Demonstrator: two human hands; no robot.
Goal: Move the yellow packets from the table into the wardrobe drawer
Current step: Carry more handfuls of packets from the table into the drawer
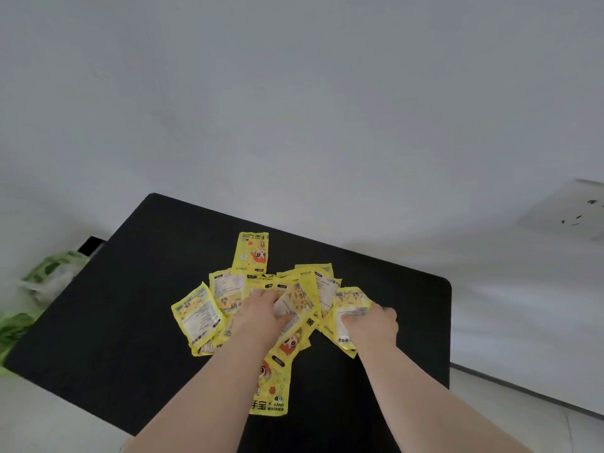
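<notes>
On table (98,322) we grip packets (251,253) w/ L hand (261,308) & R hand (372,322); all seen left to move, drawer unseen.

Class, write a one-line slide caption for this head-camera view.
The left hand and right hand each grip yellow packets from a loose heap on the black table.
</notes>
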